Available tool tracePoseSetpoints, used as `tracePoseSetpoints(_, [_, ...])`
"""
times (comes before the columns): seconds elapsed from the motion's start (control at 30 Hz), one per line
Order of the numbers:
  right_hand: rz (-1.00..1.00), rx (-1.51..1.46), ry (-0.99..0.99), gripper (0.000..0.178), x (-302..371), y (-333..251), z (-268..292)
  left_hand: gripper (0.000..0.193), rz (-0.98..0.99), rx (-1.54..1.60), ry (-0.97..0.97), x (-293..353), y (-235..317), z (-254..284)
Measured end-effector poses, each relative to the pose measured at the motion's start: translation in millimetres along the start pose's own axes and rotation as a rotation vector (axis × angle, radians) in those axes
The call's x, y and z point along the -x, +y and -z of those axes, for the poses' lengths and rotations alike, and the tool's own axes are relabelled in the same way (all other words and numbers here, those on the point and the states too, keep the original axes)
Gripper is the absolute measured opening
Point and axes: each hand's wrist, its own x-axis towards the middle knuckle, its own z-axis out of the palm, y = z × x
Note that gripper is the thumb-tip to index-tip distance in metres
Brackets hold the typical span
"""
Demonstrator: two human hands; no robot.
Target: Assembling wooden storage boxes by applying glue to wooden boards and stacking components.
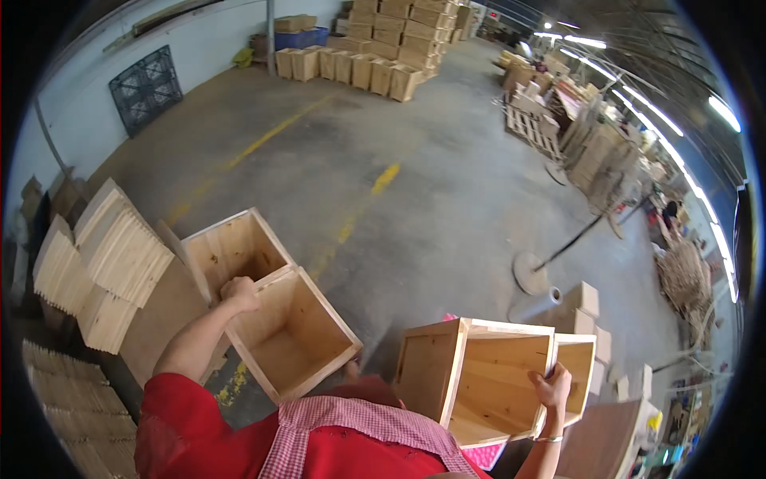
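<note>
R hand (552,385), fingers curled over edge of R wooden box (487,387), lower R; 2nd box (576,371) just beside it. L hand (241,294), fingers hooked on rim of L wooden box (297,347), ctr-L, opening up, w/ far box (238,249) touching. Beyond: panel stack (124,251) at L, round-base stand (530,273) on floor (447,184), then stacked crates (387,40) nr back.

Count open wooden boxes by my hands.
4: by your left hand, a far box and a near box; by your right hand, a front box and a partly covered box. Others may be hidden.
</note>
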Motion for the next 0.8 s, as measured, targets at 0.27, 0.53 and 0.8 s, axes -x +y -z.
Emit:
tracePoseSetpoints(0.27, [-0.018,0.140,-0.048,0.036,-190,-73,-121,0.045,0.388,0.213,0.073,-80,-82,50])
tracePoseSetpoints(0.53, [-0.173,0.178,-0.065,0.033,-348,-183,-207,0.042,0.499,0.372,0.197,-215,-150,16])
tracePoseSetpoints(0.8, [-0.340,0.186,-0.076,0.035,-489,-313,-309,0.046,0.851,0.770,0.075,-460,-139,12])
